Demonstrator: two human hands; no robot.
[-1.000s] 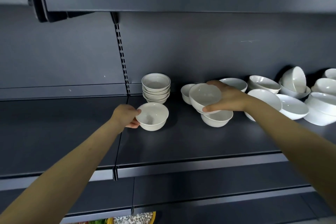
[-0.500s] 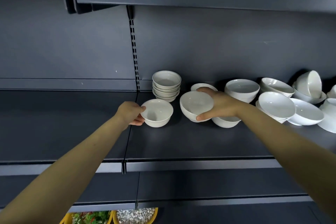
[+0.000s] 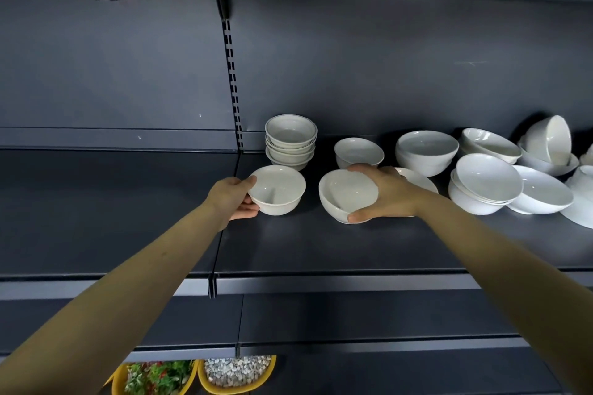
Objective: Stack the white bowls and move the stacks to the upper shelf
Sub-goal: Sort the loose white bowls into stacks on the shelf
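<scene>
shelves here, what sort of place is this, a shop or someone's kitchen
Probably a shop or stockroom, not a kitchen: dark metal shelves on a slotted upright, many loose white bowls plus a stack, and yellow bins of goods below.

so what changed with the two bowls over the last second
The right hand has carried its tilted bowl leftward, off the bowl it hovered over, toward the left hand's bowl. The left hand still grips that bowl on the shelf. The stack behind is unchanged.
</scene>
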